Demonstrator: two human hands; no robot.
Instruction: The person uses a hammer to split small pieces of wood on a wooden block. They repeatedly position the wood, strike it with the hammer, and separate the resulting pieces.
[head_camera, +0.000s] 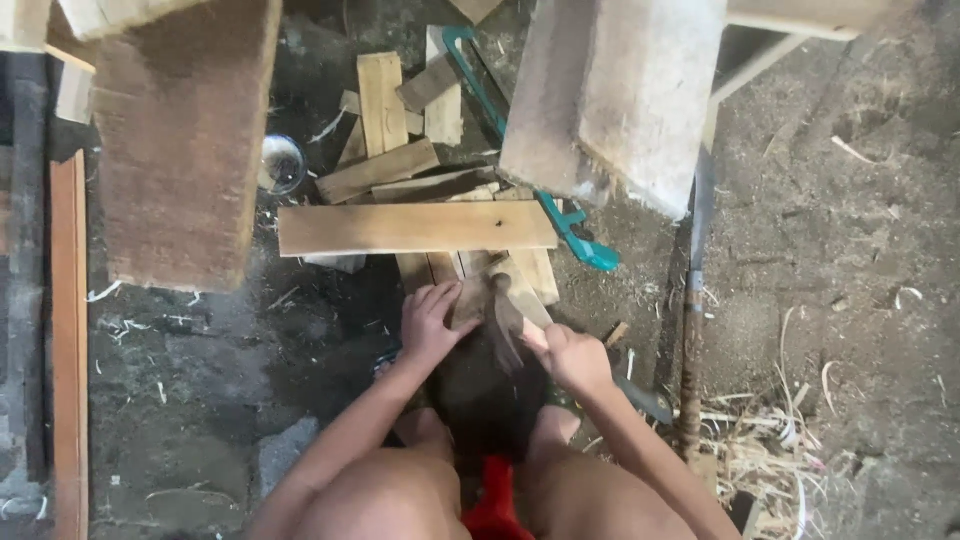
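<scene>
I am squatting on a dirt floor with my knees at the bottom of the view. My left hand (430, 322) presses its fingers on a small wood piece (468, 300) that lies on the ground among other offcuts. My right hand (572, 357) is closed around the wooden handle of a hammer-like tool (503, 325), whose dark head is blurred right beside the left fingers. A long flat plank (415, 228) lies crosswise just beyond both hands.
Several short wood offcuts (380, 100) are piled behind the plank. A teal-handled saw (578, 233) lies to the right. Large boards (180, 140) (620, 100) hang over the top. Also in view are a round glass jar (282, 163), a metal rod (690, 330), wood shavings (760, 440) and a narrow batten (68, 340).
</scene>
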